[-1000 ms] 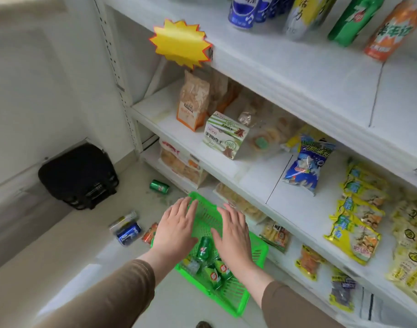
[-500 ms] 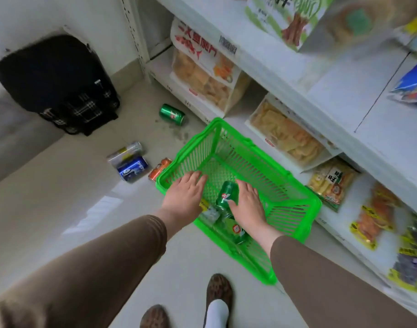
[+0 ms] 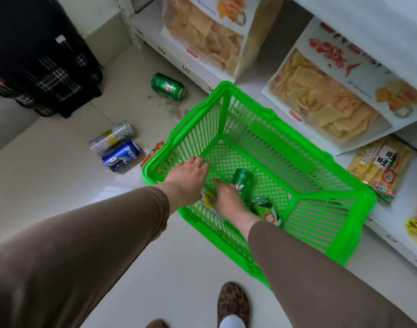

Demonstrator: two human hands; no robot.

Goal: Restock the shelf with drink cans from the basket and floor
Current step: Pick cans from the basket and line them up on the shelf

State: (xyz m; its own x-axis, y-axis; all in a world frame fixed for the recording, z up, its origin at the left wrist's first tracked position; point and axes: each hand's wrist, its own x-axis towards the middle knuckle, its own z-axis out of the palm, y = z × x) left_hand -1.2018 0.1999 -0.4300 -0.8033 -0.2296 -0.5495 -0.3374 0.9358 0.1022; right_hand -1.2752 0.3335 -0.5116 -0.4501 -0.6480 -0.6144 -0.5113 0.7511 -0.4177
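Cans are what we are reaching for, and we look down on them from head height. Largest in view is the white shelf [image 3: 380, 17], rising beyond and to the right of both hands, its lowest levels stocked with big bags of chips [image 3: 325, 100] and smaller snack packets [image 3: 380, 171]. Far off to the left of our hands stands a black suitcase [image 3: 37, 58] against the wall. Our two arms in brown sleeves [image 3: 84, 245] stretch forward over the pale floor [image 3: 48, 176].

Both hands are inside a green basket [image 3: 344, 204] that sits on the floor against the shelf foot. Our left hand [image 3: 188, 178] lies flat with fingers loosely spread near the basket's left wall, gripping nothing. Our right hand [image 3: 226, 200], just beside it, curls around a green can [image 3: 241, 183] standing tilted on the basket floor. Right of that hand lies a second green can [image 3: 266, 209]; between the hands a yellow-and-white can [image 3: 208, 197] peeks out.

On the floor to the left of our left hand lie a blue can [image 3: 121, 156] and a silver can [image 3: 111, 137] touching side by side, and an orange can [image 3: 153, 152] against the basket's outside. Farther ahead lies another green can [image 3: 168, 86].

Below our arms, a leopard-print shoe [image 3: 232, 301] shows.
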